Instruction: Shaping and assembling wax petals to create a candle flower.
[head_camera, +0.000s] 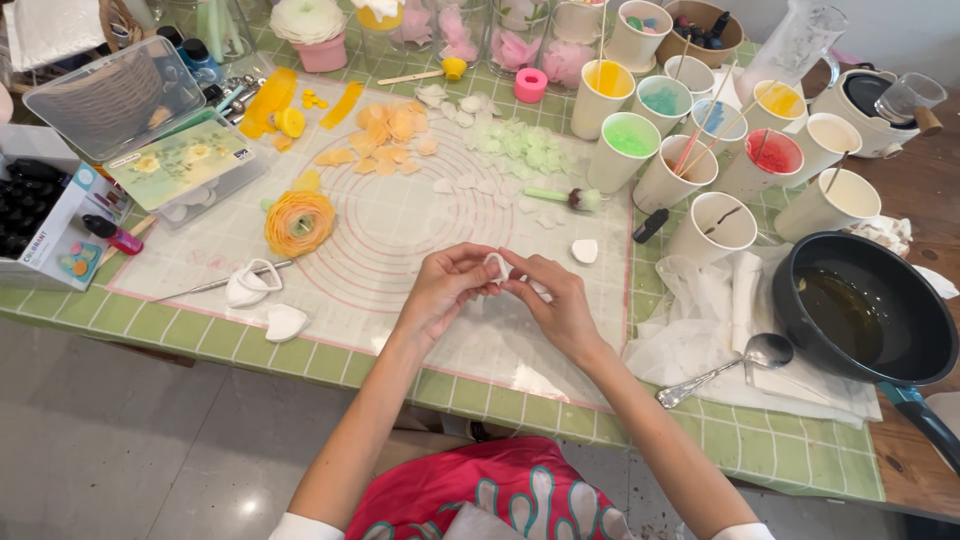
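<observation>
My left hand and my right hand meet above a translucent silicone mat on the table. Together their fingertips pinch a small white wax petal, with a second white piece showing under my right fingers. Another white petal lies on the mat just right of my hands. A finished orange and yellow wax flower rests to the left. Loose orange petals, white petals and pale green petals are spread further back.
Several paper cups of coloured wax stand at the back right. A black pan of dark liquid and a metal spoon lie on paper at right. White teardrop moulds lie front left, plastic boxes at far left.
</observation>
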